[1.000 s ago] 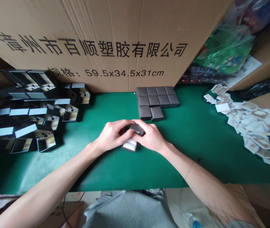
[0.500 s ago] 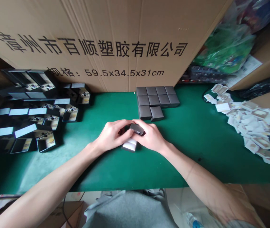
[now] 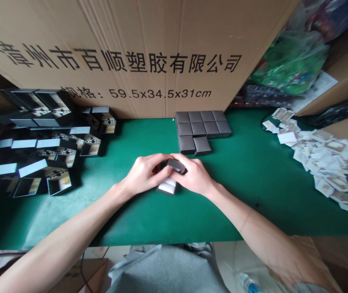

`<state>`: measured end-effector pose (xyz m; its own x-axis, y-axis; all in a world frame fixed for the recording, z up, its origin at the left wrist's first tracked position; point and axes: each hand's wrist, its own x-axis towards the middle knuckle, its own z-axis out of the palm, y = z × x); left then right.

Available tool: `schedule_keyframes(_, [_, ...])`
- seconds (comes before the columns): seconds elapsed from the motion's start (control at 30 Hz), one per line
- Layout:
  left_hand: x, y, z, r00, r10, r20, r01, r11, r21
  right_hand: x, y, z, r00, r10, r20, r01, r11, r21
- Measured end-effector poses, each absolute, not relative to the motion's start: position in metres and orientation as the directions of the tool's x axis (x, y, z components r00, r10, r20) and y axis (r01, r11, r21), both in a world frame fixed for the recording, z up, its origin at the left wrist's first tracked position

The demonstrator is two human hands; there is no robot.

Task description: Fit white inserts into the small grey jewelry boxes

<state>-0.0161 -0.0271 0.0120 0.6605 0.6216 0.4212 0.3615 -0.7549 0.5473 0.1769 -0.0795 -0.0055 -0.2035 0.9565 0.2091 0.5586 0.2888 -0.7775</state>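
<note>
Both hands meet over a small dark hinged jewelry box [image 3: 177, 165] with a white padded insert [image 3: 168, 185] showing toward me. Its lid is tilted up at the back. My left hand [image 3: 146, 173] is closed on the box's left side, thumb pressing near the insert's upper edge. From the right, my right hand [image 3: 194, 173] grips the box, its thumb meeting the left one. Fingers and thumbs hide much of the box's middle. Just beyond the hands sit several closed dark boxes [image 3: 203, 126] grouped in rows on the green table [image 3: 223, 219].
Open dark boxes [image 3: 59, 179] stand in rows at the left. A heap of white inserts [image 3: 323, 154] lies at the right. Behind the table rises a large printed cardboard carton [image 3: 149, 32]. Plastic bags [image 3: 293, 61] are piled at the back right.
</note>
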Motion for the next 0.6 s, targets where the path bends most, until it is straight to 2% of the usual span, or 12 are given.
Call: schedule_keyframes(0.6, [-0.017, -0.0273, 0.0112, 0.658, 0.637, 0.4, 0.375, -0.739, 0.56, 0.177, -0.0796, -0.0028, -0.207, 0.962, 0.176, 0.564, 0.265, -0.782])
